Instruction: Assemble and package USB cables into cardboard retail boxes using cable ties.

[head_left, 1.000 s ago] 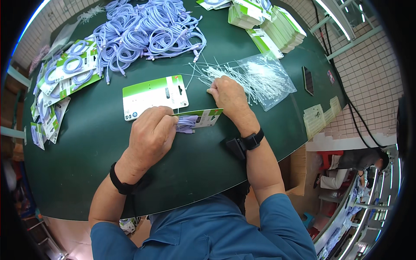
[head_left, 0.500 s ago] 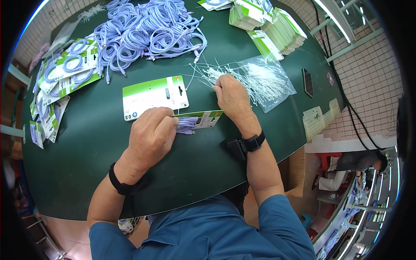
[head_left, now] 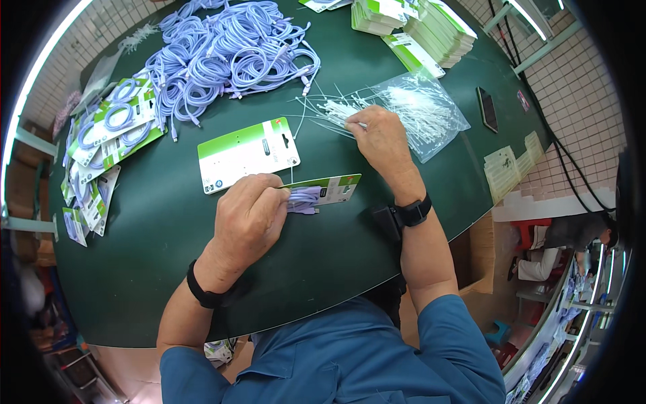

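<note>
My left hand [head_left: 250,214] grips a green and white packaging card [head_left: 342,188] on edge, with a coiled lilac cable [head_left: 304,199] against its near side. Part of that coil is hidden behind my fingers. Just beyond lies a flat blank-backed card [head_left: 247,156] of the same kind, with a hang hole. Over the loose white cable ties [head_left: 336,110], my right hand [head_left: 383,138] is closed in a pinch at their ends. How many ties sit between the fingertips is not clear. Beside it, more ties spill from a clear plastic bag [head_left: 441,128].
A big heap of lilac cables [head_left: 229,54] covers the far left. Carded cables [head_left: 111,128] are piled at the left edge. Stacks of cards [head_left: 441,34] stand far right, with a phone [head_left: 487,110] and paper sheets [head_left: 513,165] nearer. A person [head_left: 572,232] sits beyond the table.
The whole view has shifted slightly. My right hand has moved a little to the right over the cable ties. The left hand keeps its hold on the card and cable.
</note>
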`<control>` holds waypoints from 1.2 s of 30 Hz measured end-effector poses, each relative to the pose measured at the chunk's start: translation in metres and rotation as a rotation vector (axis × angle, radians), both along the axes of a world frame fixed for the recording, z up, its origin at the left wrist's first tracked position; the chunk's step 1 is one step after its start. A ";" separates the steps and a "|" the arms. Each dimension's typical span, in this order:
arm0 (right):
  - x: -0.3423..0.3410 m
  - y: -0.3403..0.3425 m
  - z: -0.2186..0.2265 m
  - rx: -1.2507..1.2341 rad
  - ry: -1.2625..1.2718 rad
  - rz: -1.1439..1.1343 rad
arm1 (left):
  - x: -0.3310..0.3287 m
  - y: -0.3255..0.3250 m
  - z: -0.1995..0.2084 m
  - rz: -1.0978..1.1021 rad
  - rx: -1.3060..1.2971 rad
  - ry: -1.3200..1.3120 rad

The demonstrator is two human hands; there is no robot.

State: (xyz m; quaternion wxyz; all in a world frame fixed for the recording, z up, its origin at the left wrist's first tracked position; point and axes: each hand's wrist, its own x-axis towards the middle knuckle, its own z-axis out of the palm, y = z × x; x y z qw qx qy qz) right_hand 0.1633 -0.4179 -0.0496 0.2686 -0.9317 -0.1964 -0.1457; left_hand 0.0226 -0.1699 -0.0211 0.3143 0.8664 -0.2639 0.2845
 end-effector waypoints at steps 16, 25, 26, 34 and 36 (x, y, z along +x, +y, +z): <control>-0.002 -0.003 0.018 0.309 0.078 0.024 | 0.000 -0.005 0.001 0.020 0.040 0.017; -0.008 0.000 0.034 1.095 0.734 0.247 | -0.005 -0.009 0.006 -0.092 0.044 0.028; -0.007 0.001 0.032 1.095 0.748 0.239 | -0.005 -0.009 0.007 -0.103 0.051 0.021; -0.012 0.012 0.018 1.119 0.815 0.251 | -0.004 -0.010 0.004 -0.144 0.055 0.014; -0.014 0.016 0.016 1.062 0.771 0.235 | -0.004 -0.010 0.004 -0.142 0.060 0.010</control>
